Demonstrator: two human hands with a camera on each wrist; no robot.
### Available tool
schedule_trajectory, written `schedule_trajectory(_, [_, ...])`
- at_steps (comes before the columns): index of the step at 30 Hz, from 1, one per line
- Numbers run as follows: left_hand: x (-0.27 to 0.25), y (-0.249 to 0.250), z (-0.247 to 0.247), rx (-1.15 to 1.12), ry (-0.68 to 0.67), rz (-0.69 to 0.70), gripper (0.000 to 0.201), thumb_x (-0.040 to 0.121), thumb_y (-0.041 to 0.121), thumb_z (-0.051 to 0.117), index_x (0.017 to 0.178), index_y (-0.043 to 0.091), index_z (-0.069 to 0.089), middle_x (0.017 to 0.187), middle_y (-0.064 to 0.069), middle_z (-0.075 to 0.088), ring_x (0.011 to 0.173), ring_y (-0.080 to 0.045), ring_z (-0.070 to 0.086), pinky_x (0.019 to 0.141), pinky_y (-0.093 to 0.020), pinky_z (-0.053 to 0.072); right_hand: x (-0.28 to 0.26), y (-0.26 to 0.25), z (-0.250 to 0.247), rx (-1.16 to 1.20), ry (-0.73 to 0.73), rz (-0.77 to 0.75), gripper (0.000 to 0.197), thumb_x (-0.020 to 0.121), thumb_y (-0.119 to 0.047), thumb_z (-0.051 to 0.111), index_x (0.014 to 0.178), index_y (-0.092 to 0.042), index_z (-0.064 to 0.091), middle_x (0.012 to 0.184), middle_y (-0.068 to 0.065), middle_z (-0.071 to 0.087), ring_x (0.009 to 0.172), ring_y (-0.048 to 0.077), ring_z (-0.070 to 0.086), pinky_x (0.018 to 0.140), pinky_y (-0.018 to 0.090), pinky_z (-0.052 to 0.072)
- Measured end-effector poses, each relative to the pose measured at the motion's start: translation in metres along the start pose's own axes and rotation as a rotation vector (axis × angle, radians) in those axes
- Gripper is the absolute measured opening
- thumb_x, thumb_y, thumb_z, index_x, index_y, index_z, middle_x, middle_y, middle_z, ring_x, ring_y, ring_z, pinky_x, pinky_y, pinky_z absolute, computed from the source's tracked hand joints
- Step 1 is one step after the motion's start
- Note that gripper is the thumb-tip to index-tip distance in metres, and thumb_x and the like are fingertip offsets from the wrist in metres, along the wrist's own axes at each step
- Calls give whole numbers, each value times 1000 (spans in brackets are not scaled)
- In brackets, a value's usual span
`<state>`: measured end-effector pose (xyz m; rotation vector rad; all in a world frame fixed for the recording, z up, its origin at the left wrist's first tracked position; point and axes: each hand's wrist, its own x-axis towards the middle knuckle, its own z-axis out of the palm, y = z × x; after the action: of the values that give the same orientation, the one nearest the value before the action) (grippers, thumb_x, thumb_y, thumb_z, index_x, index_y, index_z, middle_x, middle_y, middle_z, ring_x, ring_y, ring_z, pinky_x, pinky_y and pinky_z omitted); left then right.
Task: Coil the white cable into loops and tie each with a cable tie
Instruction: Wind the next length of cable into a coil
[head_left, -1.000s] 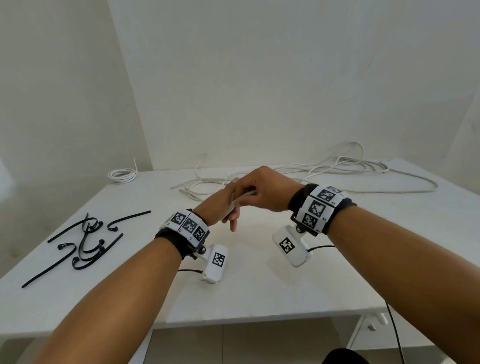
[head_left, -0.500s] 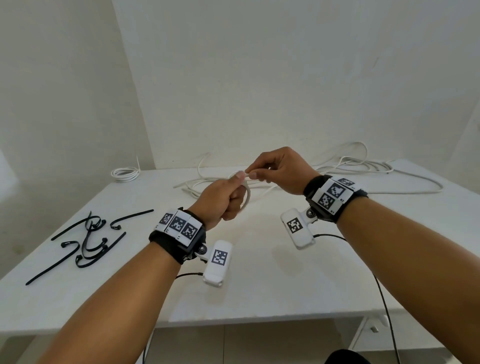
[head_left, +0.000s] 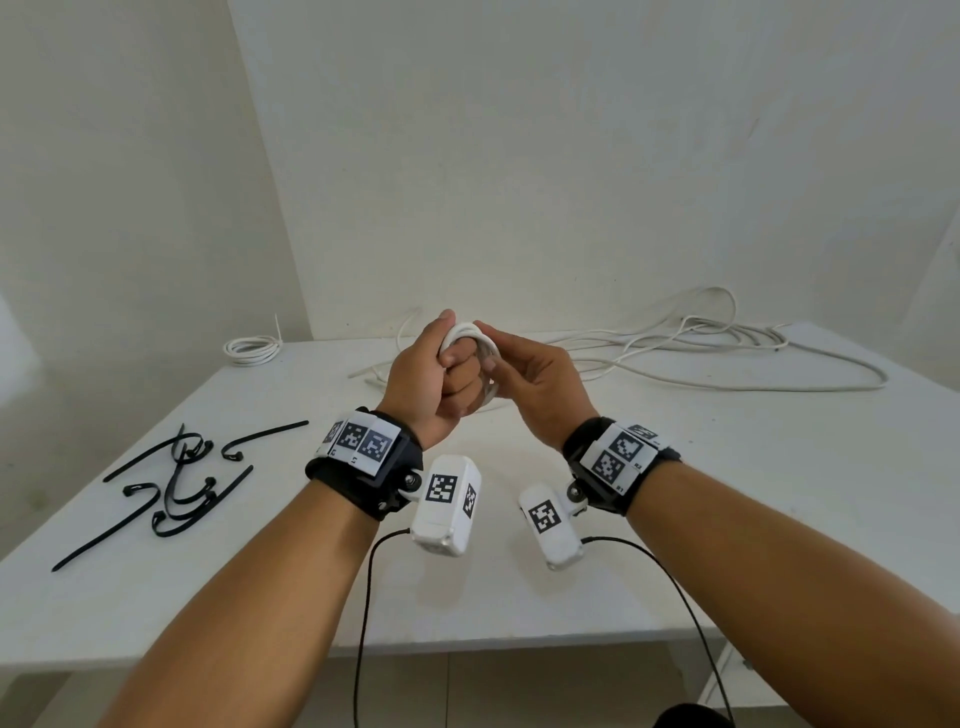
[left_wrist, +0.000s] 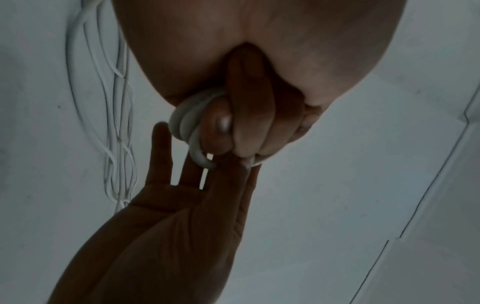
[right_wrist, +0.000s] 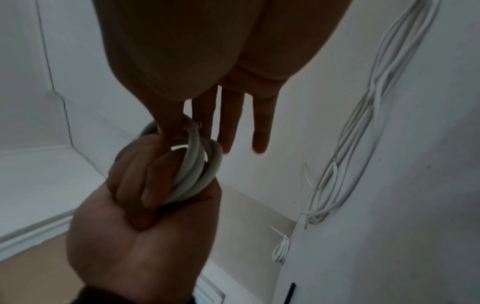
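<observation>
Above the middle of the table (head_left: 519, 597), the left hand (head_left: 431, 384) is curling its fingers tightly round a small coil of white cable (head_left: 475, 338), likely keeping the turns stacked so they cannot spring apart. The right hand (head_left: 535, 384) is steadying the coil's outer turns with its thumb and forefinger while the other fingers are stretching out straight; the right wrist view shows a cut cable end (right_wrist: 193, 124) sitting right at that thumb. Loose cable (head_left: 701, 343) is sprawling along the far edge, seemingly feeding toward the coil and liable to snag. Black cable ties (head_left: 171, 478) are lying well apart on the left, beyond either busy hand's easy reach, and a finished coil (head_left: 253, 349) is resting in the far left corner.
</observation>
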<state>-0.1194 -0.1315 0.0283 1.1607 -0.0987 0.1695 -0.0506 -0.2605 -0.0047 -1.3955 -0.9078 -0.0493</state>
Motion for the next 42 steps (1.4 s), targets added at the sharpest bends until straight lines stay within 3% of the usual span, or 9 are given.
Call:
schedule_trajectory(5, [1,0,-9,-6,-42,-27,59,101,52,29,49,23,31,37,7,20,34,-12,11,53,-35,2,-1,-3,4,101,59,65,33,94,-5,64,127,-4,65,115,12,73,111,31,67,95,48,55])
schedule_trajectory(9, [1,3,-10,-35,5,-39,66,93,65,32,45,20,33,36,4,22,33,-18,40,49,-25,39,1,-5,10,28,113,93,31,91,-11,70,122,-9,71,108,6,76,100,14,71,96,37,54])
schedule_trajectory(12, [0,6,-11,-10,50,-41,66,96,62,34,48,17,33,38,3,22,42,-23,55,58,-30,36,1,-3,17,4,133,115,28,92,-14,69,120,-12,72,107,3,76,101,10,71,97,32,54])
schedule_trajectory(17, [-1,13,-24,192,151,-16,61,99,59,36,57,15,39,46,-1,29,51,-23,48,73,-36,45,1,-7,26,-27,225,91,26,91,-11,70,117,-14,73,93,-5,77,84,1,70,79,12,52])
schedule_trajectory(20, [-6,11,-35,264,207,12,55,101,55,35,70,12,50,51,-1,35,66,-25,46,86,-39,43,4,-10,26,-144,187,42,26,91,-14,71,116,-16,74,87,-6,77,78,7,69,78,21,57])
schedule_trajectory(24, [-9,12,-40,59,252,-42,35,105,34,40,90,7,57,53,-2,36,54,-19,47,67,-37,53,6,-7,30,-333,118,7,26,91,-16,70,117,-19,74,82,-2,76,60,8,57,64,19,50])
schedule_trajectory(28, [-11,18,-49,-40,381,-58,19,96,28,51,85,14,53,49,4,27,39,-12,25,40,-22,31,10,-9,45,-437,6,-3,28,92,-15,69,120,-18,72,70,-6,67,53,3,49,64,18,42])
schedule_trajectory(31, [-16,22,-57,108,570,9,27,93,30,57,70,15,58,46,4,26,37,-11,21,39,-20,19,15,-15,69,-469,-99,-12,31,93,-15,65,123,-23,70,63,-4,63,49,5,44,59,11,35])
schedule_trajectory(42, [-58,50,-164,254,869,32,28,83,17,68,61,14,51,50,1,30,36,-13,26,42,-23,21,41,-9,184,-545,-398,65,17,94,-21,63,103,-13,75,90,4,73,80,18,64,73,29,51])
